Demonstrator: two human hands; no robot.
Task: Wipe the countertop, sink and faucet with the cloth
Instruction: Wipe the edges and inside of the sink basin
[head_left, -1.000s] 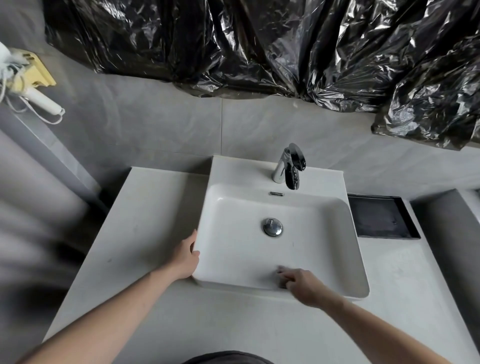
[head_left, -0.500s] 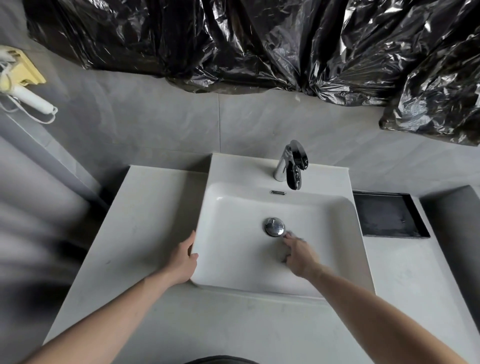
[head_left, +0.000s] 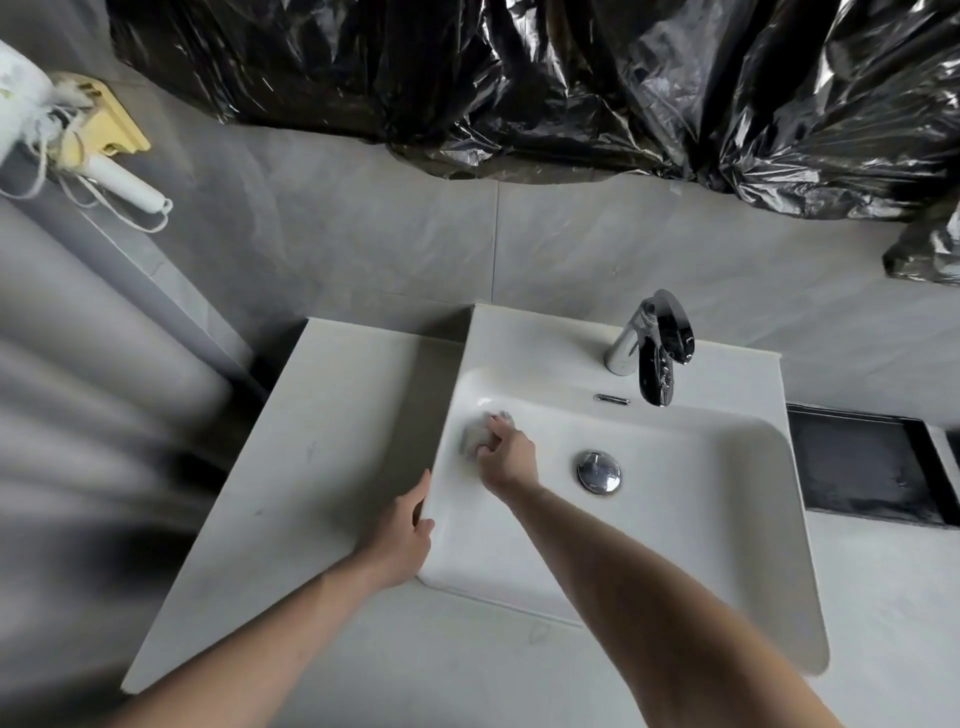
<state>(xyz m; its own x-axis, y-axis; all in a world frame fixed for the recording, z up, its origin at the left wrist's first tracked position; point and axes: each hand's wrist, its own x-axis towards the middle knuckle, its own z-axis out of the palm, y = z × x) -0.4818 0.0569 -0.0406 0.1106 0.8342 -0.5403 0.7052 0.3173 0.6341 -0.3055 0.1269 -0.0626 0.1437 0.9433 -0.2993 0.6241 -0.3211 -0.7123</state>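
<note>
A white rectangular sink sits on a pale countertop. Inside the basin, my right hand presses a small grey cloth against the far-left inner corner. My left hand rests on the sink's outer left wall near its front corner, fingers curled around the edge. The chrome drain plug lies in the basin's middle, to the right of my right hand. A chrome faucet stands on the back ledge, its spout over the basin.
A black tray sits on the countertop right of the sink. Crumpled black plastic sheeting hangs on the grey tiled wall above. A white hairdryer in a yellow holder is mounted at upper left.
My right hand with the cloth has moved from the basin's front, past the drain, to the far-left inner corner. My left hand has stayed on the sink's left edge.
</note>
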